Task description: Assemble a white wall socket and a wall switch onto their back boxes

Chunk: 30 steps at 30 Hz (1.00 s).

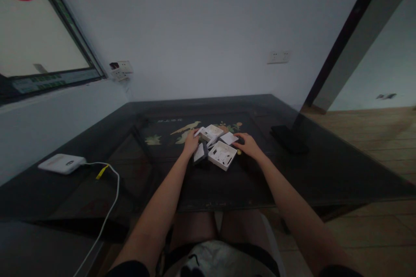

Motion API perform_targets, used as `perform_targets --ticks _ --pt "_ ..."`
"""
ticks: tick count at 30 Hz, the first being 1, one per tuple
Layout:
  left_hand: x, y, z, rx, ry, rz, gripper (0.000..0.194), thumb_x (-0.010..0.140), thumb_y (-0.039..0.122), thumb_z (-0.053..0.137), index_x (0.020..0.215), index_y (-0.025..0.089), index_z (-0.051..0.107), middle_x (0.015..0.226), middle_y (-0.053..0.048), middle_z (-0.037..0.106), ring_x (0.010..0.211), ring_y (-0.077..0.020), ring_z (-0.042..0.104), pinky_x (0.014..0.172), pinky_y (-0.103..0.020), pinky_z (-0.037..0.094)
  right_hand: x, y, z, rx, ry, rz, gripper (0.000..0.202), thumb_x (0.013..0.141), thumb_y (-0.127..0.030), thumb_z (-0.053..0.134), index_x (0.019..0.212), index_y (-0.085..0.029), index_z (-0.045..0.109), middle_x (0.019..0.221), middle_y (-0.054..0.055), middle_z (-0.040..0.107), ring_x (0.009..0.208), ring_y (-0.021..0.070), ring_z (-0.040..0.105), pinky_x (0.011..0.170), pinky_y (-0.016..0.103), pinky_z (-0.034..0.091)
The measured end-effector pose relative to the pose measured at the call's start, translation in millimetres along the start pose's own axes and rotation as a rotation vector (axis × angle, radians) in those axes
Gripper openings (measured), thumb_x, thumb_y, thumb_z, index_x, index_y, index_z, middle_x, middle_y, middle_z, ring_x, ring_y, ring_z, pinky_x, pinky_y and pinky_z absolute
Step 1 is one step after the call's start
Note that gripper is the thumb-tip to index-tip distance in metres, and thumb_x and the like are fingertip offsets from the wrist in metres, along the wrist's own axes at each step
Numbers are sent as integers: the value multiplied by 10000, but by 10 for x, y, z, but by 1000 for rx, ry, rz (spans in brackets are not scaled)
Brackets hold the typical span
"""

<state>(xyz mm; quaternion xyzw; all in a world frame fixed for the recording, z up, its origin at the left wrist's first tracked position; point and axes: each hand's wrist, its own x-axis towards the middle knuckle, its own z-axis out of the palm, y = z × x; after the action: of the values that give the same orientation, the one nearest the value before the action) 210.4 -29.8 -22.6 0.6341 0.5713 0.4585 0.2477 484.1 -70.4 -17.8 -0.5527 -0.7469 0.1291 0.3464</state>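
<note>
The near white box (222, 156) lies on the dark table (224, 190), in front of you and between your 2 hands. Its open side faces upward, and 1 corner points toward your body. Its sides look almost equal, so I cannot tell a clear long axis. Just behind it is the far white box (212, 131), also with the open side upward and turned at an angle. Between these 2 boxes lies a narrow strip (212, 141), whose long axis runs from near left to far right.

Your left hand (190, 143) is at the thin white plate (199, 131), which slants away from you and rightward; the fingers are bent, but whether they pinch it I cannot tell. Near this hand is the grey-sided block (200, 152), its long axis going away from you, slightly rightward.

Your right hand (247, 144) has curved fingers beside the white panel (229, 138); whether they press together, I cannot tell.

Farther to the right lies a black flat object (289, 139), lengthwise toward you. At far left is a white device (61, 163) with a white cable (117, 181) and a yellow tag (102, 172).
</note>
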Motion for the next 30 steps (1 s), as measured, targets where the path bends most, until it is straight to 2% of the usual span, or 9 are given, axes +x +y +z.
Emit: perform_targets --ticks 6,10,17,21,24,28,30 --pt "8 -29 -49 43 26 7 401 742 26 471 1097 143 616 1114 -84 666 1036 -207 608 944 -343 458 -24 -51 -85 -100 -149 119 593 674 -191 687 1249 -208 541 1146 89 612 1098 253 542 925 369 399" --pt "16 -83 -36 84 3 22 399 704 13 505 1067 138 614 1055 -87 670 983 -207 616 900 -359 483 -22 -54 -28 -171 -100 192 593 670 -134 637 1253 -174 539 1125 120 588 1075 264 535 908 365 399" --pt "6 -75 -28 133 -20 111 429 687 27 551 1091 159 604 1087 -92 644 1052 -231 579 959 -411 452 -38 59 12 -282 22 236 517 718 -34 528 1221 -140 576 1161 177 543 1048 278 532 917 363 384" --pt "-17 88 -84 155 30 161 428 713 47 532 1124 152 583 1135 -109 605 1119 -249 542 1007 -441 411 -41 95 -15 -300 73 211 382 800 -124 521 1170 -150 611 1126 171 571 1070 288 509 913 384 388" --pt "-133 315 -111 159 56 297 397 762 69 490 1141 157 570 1159 -109 590 1139 -237 534 1013 -432 407 -30 51 -91 -308 119 191 316 848 -194 502 1138 -172 627 1142 160 573 1075 288 500 906 401 397" --pt "-461 572 -123 185 -147 503 329 831 135 484 1146 183 564 1168 -87 599 1156 -226 523 1031 -422 392 -117 -186 -193 -203 159 104 276 890 -261 469 1100 -190 632 1103 128 592 1032 250 534 889 368 426" --pt "-625 609 -141 216 -217 567 295 856 176 490 1138 200 574 1156 -79 604 1151 -227 519 1027 -415 395 -249 -376 -177 -115 78 25 303 886 -348 501 1115 -189 620 1092 117 597 1023 235 550 891 353 438"
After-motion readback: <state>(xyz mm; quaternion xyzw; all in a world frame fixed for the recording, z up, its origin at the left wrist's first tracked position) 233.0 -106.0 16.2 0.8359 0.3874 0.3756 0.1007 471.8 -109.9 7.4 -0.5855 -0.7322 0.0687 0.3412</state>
